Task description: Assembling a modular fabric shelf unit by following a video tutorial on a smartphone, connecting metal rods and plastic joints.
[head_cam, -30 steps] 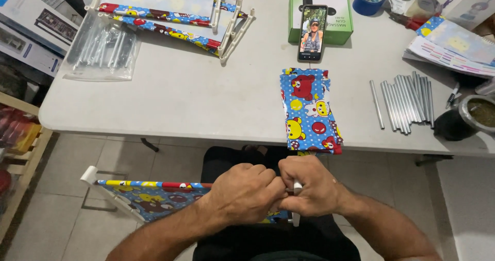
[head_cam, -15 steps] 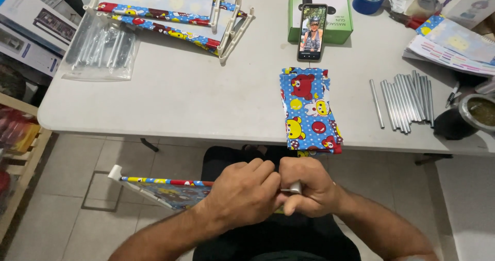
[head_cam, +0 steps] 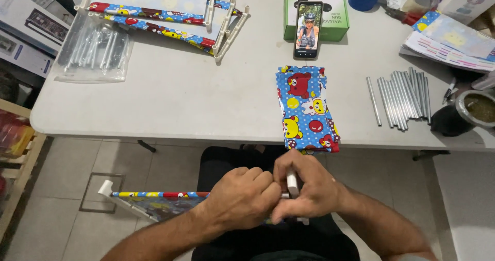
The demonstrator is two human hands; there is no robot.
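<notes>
Over my lap, my left hand point(head_cam: 241, 198) is closed around the end of a rod sleeved in blue cartoon-print fabric point(head_cam: 160, 194). The rod runs out to the left and ends in a white plastic corner piece point(head_cam: 105, 188). My right hand point(head_cam: 309, 191) grips a white plastic connector point(head_cam: 293, 182) at the rod's near end, pressed against my left hand. More of the same fabric point(head_cam: 154, 208) hangs below the rod. A folded stack of blue cartoon-print fabric pieces point(head_cam: 306, 108) lies on the white table point(head_cam: 206, 101) just beyond my hands.
A row of several grey metal rods point(head_cam: 402, 95) lies at the right. A phone point(head_cam: 308, 29) leans on a green box point(head_cam: 316, 5). An assembled fabric frame point(head_cam: 165, 13) and a clear bag of rods point(head_cam: 95, 52) sit at the far left. A dark cup point(head_cam: 466, 111) stands at the right edge.
The fabric-sleeved rod has shifted slightly right and tilted, its white end piece nearer to me. My right hand has turned so the white connector now shows upright between my fingers.
</notes>
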